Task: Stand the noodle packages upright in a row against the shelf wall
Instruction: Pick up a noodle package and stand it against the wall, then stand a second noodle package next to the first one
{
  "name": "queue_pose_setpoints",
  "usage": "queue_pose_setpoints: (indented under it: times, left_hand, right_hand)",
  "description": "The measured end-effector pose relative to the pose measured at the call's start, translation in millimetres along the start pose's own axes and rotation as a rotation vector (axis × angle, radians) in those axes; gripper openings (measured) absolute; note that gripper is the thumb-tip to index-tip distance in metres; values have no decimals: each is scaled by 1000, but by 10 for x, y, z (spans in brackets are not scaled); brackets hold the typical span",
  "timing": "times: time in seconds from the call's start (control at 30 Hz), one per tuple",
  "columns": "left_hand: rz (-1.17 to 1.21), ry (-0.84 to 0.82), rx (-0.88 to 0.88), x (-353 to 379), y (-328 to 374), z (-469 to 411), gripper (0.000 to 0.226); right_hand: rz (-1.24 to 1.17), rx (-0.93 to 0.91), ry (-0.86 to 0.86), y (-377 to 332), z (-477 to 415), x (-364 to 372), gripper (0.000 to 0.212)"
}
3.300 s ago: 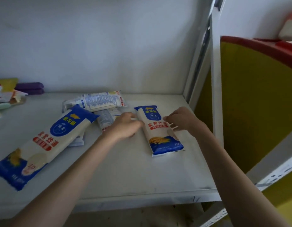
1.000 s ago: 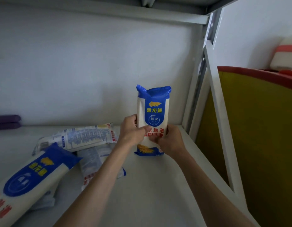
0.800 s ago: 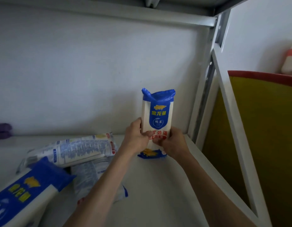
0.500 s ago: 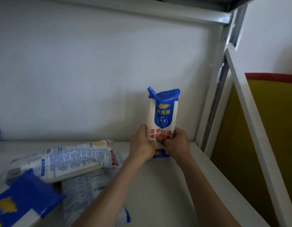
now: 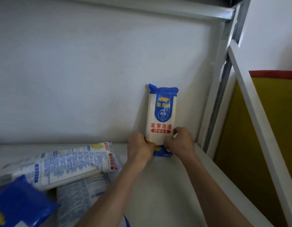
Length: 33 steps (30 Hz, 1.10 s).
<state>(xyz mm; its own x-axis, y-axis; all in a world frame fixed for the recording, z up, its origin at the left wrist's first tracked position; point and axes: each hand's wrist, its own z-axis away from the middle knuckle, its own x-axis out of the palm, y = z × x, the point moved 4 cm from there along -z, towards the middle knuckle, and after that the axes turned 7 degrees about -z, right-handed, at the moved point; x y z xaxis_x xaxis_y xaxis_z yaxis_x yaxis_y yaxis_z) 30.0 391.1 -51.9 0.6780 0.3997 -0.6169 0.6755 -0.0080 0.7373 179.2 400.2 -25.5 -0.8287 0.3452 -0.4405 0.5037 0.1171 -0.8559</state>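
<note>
Upright noodle package [image 5: 161, 115]: stands on its blue bottom end on the shelf board [image 5: 166, 185], back against the white shelf wall [image 5: 76, 79], near the right-hand corner of the shelf beside the metal upright [image 5: 223, 82]. Top seal blue, body white. Front legible: yellow "金龙鱼" under a yellow fish mark on a blue shield, "低盐" in a pale circle, red "家常劲道", and white "精细挂面" on a red banner.

Left hand [image 5: 139, 148]: fingers curled round the package's lower left edge, gripping it. Right hand [image 5: 180, 143]: fingers curled round the lower right edge, thumb on the front face.

To the left, well apart from the upright one, three packages lie flat in a loose pile. The back-label package [image 5: 60, 164] shows dense blue print, too small to read. It rests across a second flat package [image 5: 79, 199], print also illegible. A blue-ended package [image 5: 19, 205] sits blurred at the lower left corner.

Right of the shelf frame: a yellow panel [image 5: 273, 128] with a red top edge.
</note>
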Motion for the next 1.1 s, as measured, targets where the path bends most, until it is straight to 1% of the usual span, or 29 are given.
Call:
queue_pose_setpoints:
  times: [0.13,0.17,0.27,0.33,0.5,0.63,0.77,0.83,0.9,0.97,1.03,1.1]
  left_hand:
    - [128,134,23,29,29,25,20]
    - [163,140,33,35,49,40,21]
    - [232,18,108,88,130,59,30]
    - [265,-47,142,100,152,47,36]
    - [288,-84,137,71,155,79,38]
    - [281,-71,107,38,165,64,34]
    - [278,-90,62,-149,171,159,33]
    - [292,-56,22,-415,167,230,36]
    - [334,-27,11,-705,137,309,31]
    - [319,-55,32,-1037,119,510,27]
    - [277,-76,50,-1321,105,743,28]
    - [214,-65,0,-1932,9,1326,29]
  right_hand:
    - [-20,10,83,16,-1,22,12]
    - [-22,8,104,23,0,21,13]
    - [-21,-1,165,50,-1,22,21]
    - [-40,-1,191,62,-6,45,22]
    - [-33,-22,187,55,32,91,22]
    - [-22,-41,149,20,46,53,23]
    - [1,38,83,-47,193,-81,29]
    - [14,78,54,-100,337,-200,34]
    - [23,113,-9,-161,493,-286,32]
    - [26,106,-103,-307,695,-286,28]
    - [34,105,-203,-447,909,-242,27]
    - [102,83,-382,-786,1529,-178,26]
